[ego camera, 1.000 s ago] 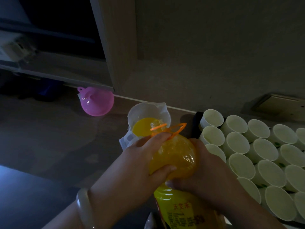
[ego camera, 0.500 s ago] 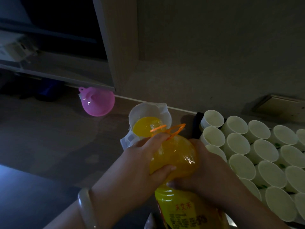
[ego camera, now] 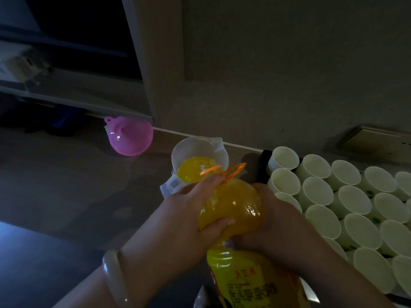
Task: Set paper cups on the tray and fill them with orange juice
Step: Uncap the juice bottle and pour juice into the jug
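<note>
A large orange juice bottle with a yellow label is tipped forward, its mouth over a white measuring jug that holds orange juice. My left hand grips the bottle's shoulder from the left. My right hand grips it from the right. An orange carry handle sticks out at the bottle's neck. Several empty white paper cups stand packed together on a dark tray to the right.
A pink funnel lies on the brown countertop at the back left, near a window frame. A wall runs behind the jug and cups, with a socket plate at the right.
The juice level in the jug looks slightly higher. Both hands and the bottle stay in nearly the same place.
</note>
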A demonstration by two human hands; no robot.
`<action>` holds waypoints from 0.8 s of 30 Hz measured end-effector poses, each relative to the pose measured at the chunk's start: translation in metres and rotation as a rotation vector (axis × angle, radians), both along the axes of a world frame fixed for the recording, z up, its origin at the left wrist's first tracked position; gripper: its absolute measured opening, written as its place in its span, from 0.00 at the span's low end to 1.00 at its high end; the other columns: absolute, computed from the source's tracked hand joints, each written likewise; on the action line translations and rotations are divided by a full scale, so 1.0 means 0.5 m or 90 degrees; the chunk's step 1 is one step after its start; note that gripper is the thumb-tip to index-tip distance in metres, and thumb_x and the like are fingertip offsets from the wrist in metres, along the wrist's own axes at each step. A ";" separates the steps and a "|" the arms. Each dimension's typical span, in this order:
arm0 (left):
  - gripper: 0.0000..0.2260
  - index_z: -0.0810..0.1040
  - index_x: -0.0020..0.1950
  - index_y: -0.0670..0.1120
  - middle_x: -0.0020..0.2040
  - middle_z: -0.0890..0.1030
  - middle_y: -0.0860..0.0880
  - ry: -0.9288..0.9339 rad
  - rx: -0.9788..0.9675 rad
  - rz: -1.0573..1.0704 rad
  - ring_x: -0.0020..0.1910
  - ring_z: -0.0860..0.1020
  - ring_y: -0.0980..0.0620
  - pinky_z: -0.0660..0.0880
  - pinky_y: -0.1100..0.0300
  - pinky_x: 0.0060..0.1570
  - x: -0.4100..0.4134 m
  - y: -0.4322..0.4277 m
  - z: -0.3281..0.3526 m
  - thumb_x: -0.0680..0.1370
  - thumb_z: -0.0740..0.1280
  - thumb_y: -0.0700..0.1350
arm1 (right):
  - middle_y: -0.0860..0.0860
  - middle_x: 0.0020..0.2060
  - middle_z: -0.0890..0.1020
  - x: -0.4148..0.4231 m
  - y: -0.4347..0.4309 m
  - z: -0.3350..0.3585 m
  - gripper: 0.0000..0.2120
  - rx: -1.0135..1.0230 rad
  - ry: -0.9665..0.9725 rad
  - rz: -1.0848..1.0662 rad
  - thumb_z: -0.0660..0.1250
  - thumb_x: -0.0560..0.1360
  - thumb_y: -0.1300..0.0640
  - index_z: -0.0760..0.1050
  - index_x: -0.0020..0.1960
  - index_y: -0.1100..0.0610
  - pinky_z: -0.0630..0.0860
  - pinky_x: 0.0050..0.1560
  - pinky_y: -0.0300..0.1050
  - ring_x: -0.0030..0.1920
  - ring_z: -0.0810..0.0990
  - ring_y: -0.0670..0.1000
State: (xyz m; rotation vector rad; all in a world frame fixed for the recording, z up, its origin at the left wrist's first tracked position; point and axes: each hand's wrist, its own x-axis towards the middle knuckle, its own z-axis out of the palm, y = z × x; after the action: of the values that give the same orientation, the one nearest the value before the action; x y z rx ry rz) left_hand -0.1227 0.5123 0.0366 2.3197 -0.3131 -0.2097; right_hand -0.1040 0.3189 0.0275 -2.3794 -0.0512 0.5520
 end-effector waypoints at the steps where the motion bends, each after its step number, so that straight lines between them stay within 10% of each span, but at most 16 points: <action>1: 0.27 0.53 0.63 0.77 0.52 0.66 0.69 -0.001 0.005 0.000 0.51 0.70 0.70 0.69 0.77 0.42 0.000 -0.001 0.001 0.71 0.65 0.65 | 0.40 0.48 0.79 0.000 0.000 0.000 0.44 -0.001 -0.003 0.002 0.81 0.52 0.38 0.61 0.62 0.38 0.76 0.47 0.43 0.49 0.78 0.42; 24: 0.27 0.52 0.64 0.74 0.57 0.68 0.64 -0.002 0.012 0.004 0.53 0.71 0.67 0.71 0.74 0.46 -0.002 -0.009 -0.002 0.72 0.65 0.63 | 0.42 0.48 0.80 0.002 -0.008 0.010 0.42 -0.013 0.018 0.007 0.80 0.52 0.38 0.63 0.60 0.40 0.78 0.48 0.48 0.48 0.79 0.43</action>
State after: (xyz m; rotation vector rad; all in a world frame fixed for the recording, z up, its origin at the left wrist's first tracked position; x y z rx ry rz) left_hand -0.1238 0.5078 0.0354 2.3396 -0.3057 -0.2070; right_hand -0.1028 0.3151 0.0328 -2.3927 -0.0458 0.5934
